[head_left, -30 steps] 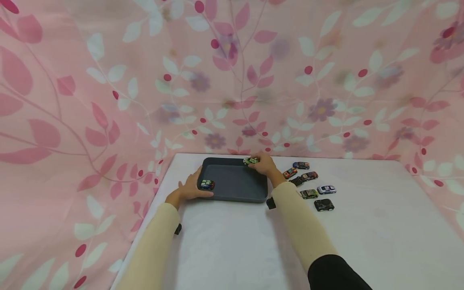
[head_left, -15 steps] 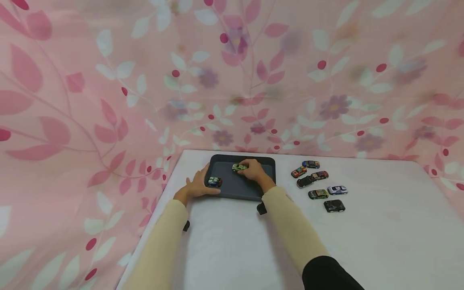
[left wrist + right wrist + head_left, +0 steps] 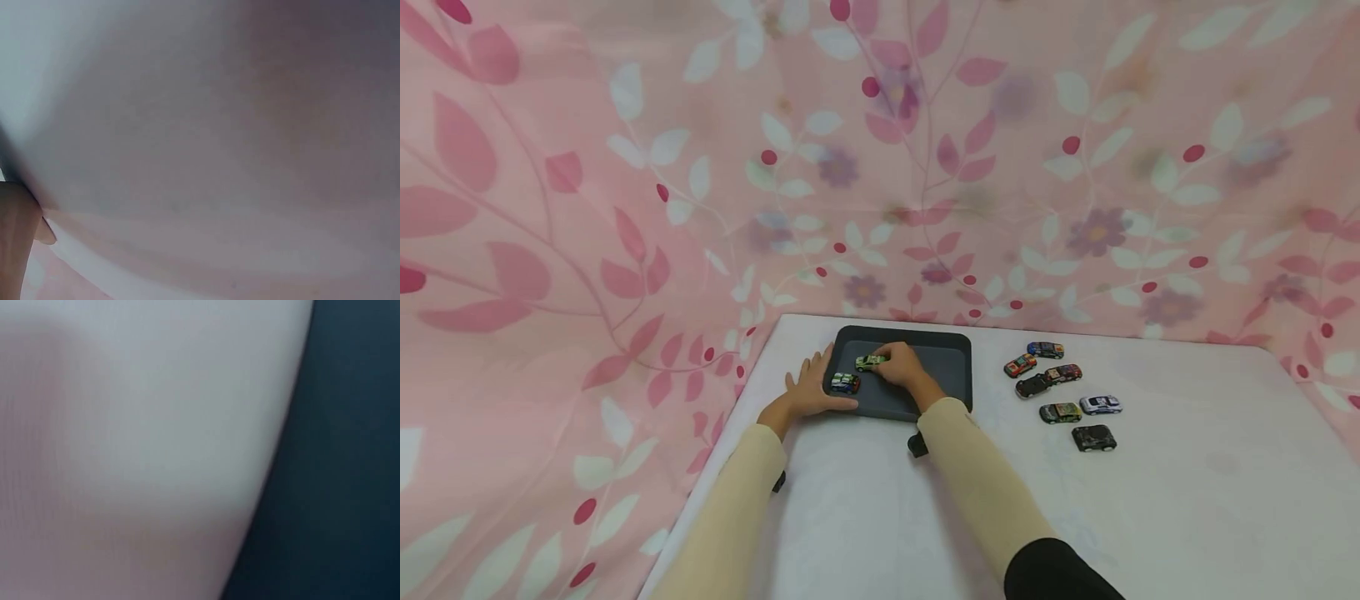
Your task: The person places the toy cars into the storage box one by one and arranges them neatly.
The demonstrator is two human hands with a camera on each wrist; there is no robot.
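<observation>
Right hand [image 3: 901,367] moved left; green car [image 3: 867,363] (pinched) too.

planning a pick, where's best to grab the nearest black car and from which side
Probably by its two long sides, with the right hand coming from above: the black car stands on its wheels, its length running roughly left to right, with a visible gap to the white car beyond it.

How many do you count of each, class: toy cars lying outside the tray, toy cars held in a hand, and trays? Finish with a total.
Toy cars outside the tray: 7
Green toy car held in the right hand: 1
Tray: 1
Total: 9
</observation>
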